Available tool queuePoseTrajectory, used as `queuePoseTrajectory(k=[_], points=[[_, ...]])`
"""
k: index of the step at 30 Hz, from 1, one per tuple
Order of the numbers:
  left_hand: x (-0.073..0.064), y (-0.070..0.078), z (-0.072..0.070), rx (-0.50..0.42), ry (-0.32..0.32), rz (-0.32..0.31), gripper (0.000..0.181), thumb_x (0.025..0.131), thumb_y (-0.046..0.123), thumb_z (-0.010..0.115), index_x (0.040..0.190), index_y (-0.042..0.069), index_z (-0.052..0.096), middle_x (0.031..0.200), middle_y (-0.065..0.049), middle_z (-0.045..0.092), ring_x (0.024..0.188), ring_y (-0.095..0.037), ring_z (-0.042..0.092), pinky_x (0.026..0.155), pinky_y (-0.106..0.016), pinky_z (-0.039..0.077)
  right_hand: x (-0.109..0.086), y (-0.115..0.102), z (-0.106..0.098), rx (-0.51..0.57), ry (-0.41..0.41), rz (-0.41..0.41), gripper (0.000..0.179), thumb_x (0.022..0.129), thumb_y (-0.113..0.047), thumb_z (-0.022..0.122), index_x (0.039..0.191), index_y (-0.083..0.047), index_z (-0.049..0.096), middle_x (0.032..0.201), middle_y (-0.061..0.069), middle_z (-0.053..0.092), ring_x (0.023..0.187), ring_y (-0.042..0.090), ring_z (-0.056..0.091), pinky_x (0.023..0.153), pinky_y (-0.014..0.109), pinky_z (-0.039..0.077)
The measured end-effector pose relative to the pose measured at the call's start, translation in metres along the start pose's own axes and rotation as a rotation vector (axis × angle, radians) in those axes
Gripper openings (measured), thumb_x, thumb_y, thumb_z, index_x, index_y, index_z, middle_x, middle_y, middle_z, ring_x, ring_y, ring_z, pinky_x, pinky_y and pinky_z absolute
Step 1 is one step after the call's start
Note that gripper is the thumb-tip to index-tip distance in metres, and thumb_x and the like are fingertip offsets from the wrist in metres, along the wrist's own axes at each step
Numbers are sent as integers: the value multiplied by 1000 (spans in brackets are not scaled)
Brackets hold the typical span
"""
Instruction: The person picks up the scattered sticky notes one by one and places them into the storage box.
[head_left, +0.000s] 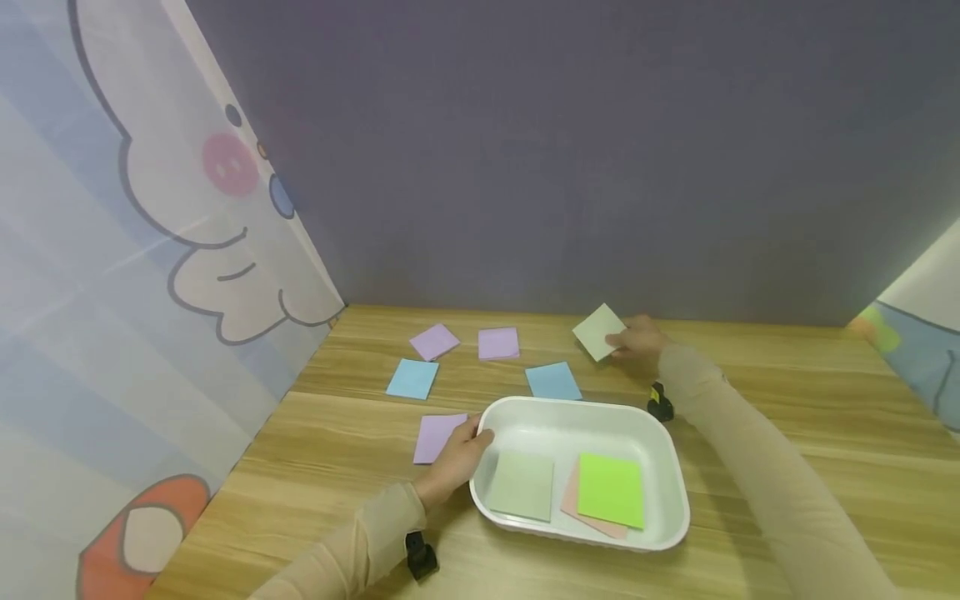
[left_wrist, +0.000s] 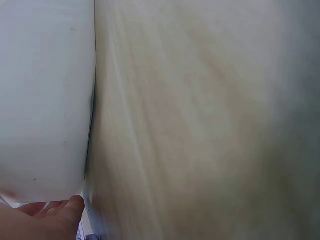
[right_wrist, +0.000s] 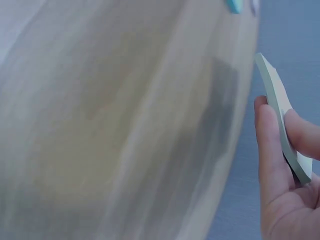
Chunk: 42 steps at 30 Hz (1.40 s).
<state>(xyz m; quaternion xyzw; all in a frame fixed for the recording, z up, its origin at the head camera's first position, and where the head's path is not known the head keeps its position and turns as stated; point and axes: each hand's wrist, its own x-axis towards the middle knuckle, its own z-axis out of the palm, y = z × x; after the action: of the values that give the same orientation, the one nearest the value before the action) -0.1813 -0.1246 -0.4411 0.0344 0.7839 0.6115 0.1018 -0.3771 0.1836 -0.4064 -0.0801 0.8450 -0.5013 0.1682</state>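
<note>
Three purple note stacks and two blue note stacks are lying on the wood-grain desk in the head view. Toward the far edge, the right grip is pinching a pale green note stack by one corner. The left grip is grasping the left end of a white tray, its thumb hooking over the rim. Inside, a grey-green note stack is lying at the left, while a lime note stack is partly covering a pink note stack at the right.

In the left wrist view, fingertips are touching the tray's end at the lower left.

In the right wrist view, thumb and fingers are squeezing the pale green stack from both sides, and a shadow is falling across the desk.
</note>
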Motion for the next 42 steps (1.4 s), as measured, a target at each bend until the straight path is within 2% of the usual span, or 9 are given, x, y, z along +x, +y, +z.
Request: queuePoseTrajectory(k=[3,6,13,22,31,38,42], points=[[-1,1,0,0,-4,-2,46,98,18,36,139,-2,33,128,-24,50,107,-31,56,82,-40,53,-4,-5,-3,54,3,8,43,88,-4,54,119,23,39,78,6,57,60,5,58,62,16,53],[-1,4,0,3,-4,-8,45,98,17,36,138,-4,33,126,-25,50,106,-32,57,82,-41,53,-11,-11,-6,81,-2,28,43,90,-6,53,120,21,38,82,5,54,63,5,58,66,17,54],[1,0,-2,32,18,-30,45,97,18,38,138,-2,35,128,-22,51,108,-29,56,85,-39,52,-15,-12,-8,160,0,21,43,90,-6,54,122,18,38,90,6,52,74,9,59,81,25,54],[0,1,-1,20,14,-28,45,98,18,38,138,-1,35,125,-22,52,106,-29,57,81,-39,54,-27,-12,-12,138,-11,-7,47,91,-10,55,125,17,38,99,10,55,82,14,62,88,33,51],[-1,3,0,3,9,-20,46,98,20,37,139,-1,33,131,-23,48,112,-32,54,86,-42,51,-36,-10,-12,209,21,-3,49,90,-11,55,125,18,36,89,3,59,78,9,64,89,32,50],[0,3,0,7,12,-26,46,98,19,38,139,-1,34,131,-23,48,112,-32,54,87,-41,51,-49,-15,-9,137,15,-12,48,91,-19,56,123,13,40,91,3,59,81,12,64,89,35,51],[-1,2,1,23,19,-30,46,98,19,38,139,-1,34,135,-22,45,116,-32,51,91,-42,49,-56,-18,-7,162,-4,-17,49,91,-20,56,125,11,39,95,5,58,87,17,63,92,37,49]])
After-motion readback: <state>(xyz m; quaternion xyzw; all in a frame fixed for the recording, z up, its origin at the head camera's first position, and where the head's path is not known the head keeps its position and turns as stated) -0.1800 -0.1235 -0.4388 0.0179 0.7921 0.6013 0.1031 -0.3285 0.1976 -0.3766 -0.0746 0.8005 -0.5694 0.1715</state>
